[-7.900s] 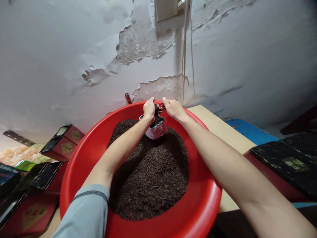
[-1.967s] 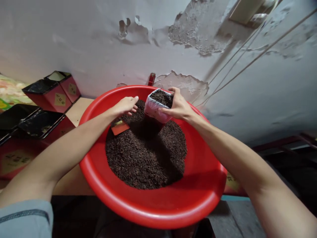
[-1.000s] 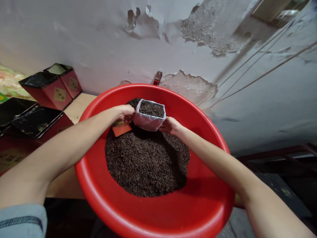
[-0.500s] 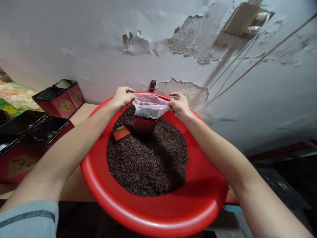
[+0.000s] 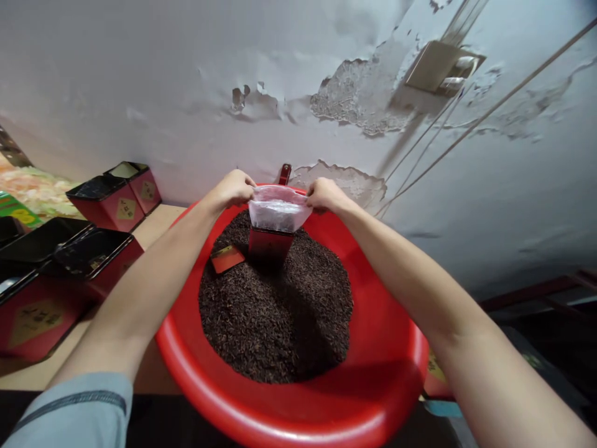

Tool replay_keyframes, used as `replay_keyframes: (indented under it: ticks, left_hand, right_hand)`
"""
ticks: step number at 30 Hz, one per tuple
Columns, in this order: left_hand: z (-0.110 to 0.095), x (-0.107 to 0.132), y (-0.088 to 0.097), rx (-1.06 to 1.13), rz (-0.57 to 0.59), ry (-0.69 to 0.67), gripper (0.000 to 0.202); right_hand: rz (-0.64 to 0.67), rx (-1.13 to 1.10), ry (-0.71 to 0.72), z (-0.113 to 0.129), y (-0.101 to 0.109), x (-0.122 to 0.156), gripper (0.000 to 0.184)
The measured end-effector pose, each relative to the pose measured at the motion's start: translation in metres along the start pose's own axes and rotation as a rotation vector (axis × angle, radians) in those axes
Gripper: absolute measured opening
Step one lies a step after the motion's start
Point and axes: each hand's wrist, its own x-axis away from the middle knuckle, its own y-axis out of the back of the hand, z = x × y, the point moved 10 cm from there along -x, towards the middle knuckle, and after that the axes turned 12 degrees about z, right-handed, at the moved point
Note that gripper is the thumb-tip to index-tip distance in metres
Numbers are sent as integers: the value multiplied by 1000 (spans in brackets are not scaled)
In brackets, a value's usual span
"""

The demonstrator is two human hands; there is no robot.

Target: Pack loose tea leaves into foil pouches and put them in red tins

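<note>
A clear plastic bag [image 5: 280, 214] rises out of a red tin [image 5: 270, 244], its mouth spread sideways. My left hand [image 5: 236, 188] pinches the left edge of that mouth; my right hand [image 5: 325, 194] pinches the right edge. The tin stands upright on a heap of dark, dried, twisted leaves, like loose tea [image 5: 275, 323], at the far side of a big red plastic basin [image 5: 289, 417]. Left of the tin, a small orange-red card [image 5: 227, 259] lies on the leaves. What is inside the bag is hard to make out.
Several open red-and-black tins [image 5: 37, 317] stand on a tan surface [image 5: 153, 227] to the left. Behind the basin is a peeling wall [image 5: 186, 93] carrying an outlet box [image 5: 443, 68] and hanging cords [image 5: 485, 121]. Farther left sits a green package [image 5: 17, 210].
My right hand has come slightly left and its raised fingers have curled in, narrowing the bag mouth. My left hand still grips its edge. The camera view has shifted a little.
</note>
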Motion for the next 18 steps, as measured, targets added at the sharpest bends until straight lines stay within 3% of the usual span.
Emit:
replay_keyframes:
  ticks: [3,7,12,15,18]
  left_hand:
    - [0,8,11,-24,-31,-34,35]
    - [17,8,24,39,-58,-45,38]
    - [23,3,14,60,-20,-17,20]
    - [18,6,20,196,-85,-53,14]
    - [28,12,49,334,-259,-81,24]
  right_hand:
    - [-27,-90,42,8,13,10,23]
    - [-6,-190,42,3,14,32,22]
    - [-50,-395,112,-13,7,32,20]
    - [-232,-518,303,-24,25,27,21]
    - [-415,-664,457,-53,42,25,36]
